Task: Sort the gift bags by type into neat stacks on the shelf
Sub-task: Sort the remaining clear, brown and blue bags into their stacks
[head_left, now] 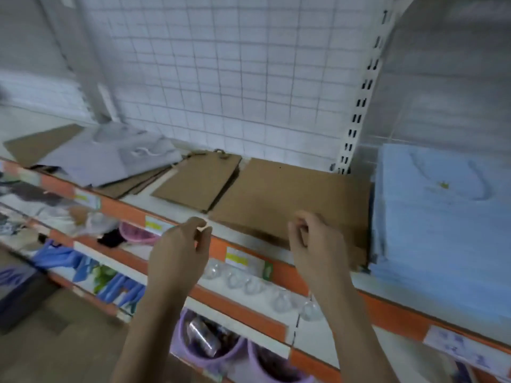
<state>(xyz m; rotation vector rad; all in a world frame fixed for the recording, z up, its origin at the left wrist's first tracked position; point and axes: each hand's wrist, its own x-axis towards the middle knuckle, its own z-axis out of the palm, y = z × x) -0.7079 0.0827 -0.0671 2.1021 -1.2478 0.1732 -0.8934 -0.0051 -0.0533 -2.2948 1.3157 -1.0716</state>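
Blue bag stack [442, 217] touching brown bag stack [290, 197], right.

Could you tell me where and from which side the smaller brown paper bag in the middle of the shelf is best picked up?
Probably by the near front corner of the smaller brown bag, coming from the shelf's open front. It lies flat and angled, that corner points towards the shelf edge, and its right edge abuts the larger brown stack.

kraft bag stack [290, 194] lies left of towel-like stack [442, 217].
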